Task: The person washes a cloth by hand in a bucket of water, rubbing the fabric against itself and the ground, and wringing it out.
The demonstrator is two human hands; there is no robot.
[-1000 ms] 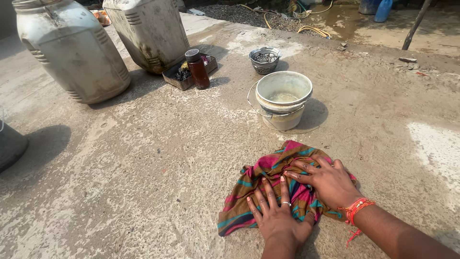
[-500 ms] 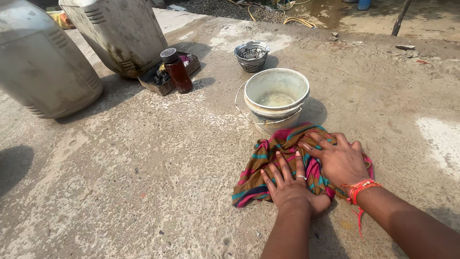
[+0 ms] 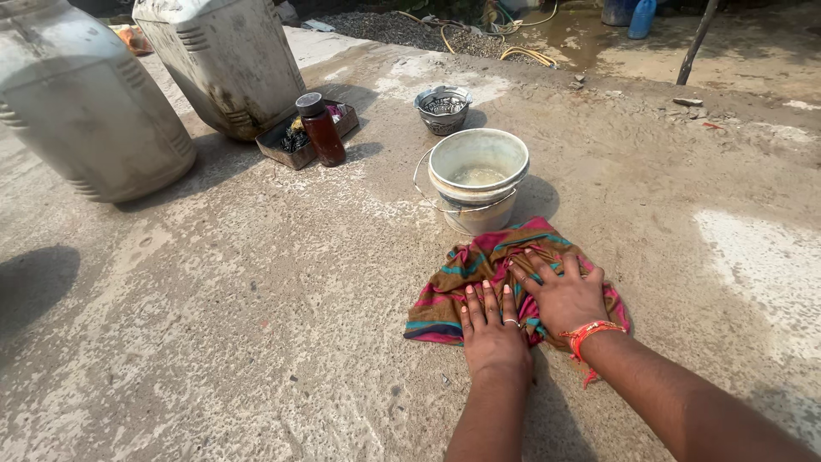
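Both hands lie flat, palms down, fingers (image 3: 484,295) spread and extended rather than curled; neither grips anything. The left hand (image 3: 492,329) presses the near edge of a striped cloth (image 3: 479,269) in pink, brown and teal, and the right hand (image 3: 564,295), with an orange thread band at the wrist, presses its middle just beside the left.

The cloth is bunched and creased on the concrete floor (image 3: 256,325), touching or nearly touching the white bucket (image 3: 477,180) at its 12 o'clock. It looks damp and only partly flattened, so the pressing seems midway; folds at its far edge are not yet smoothed.

Beyond the bucket at 12 o'clock sits a small metal bowl (image 3: 444,109). At 10 o'clock a brown bottle (image 3: 321,128) stands beside a shallow tin tray (image 3: 282,154), near two large pale plastic canisters (image 3: 227,60).

The canisters are cut off by the frame. The bucket holds some murky liquid, but how much I cannot tell. The tray's contents are too small to make out.
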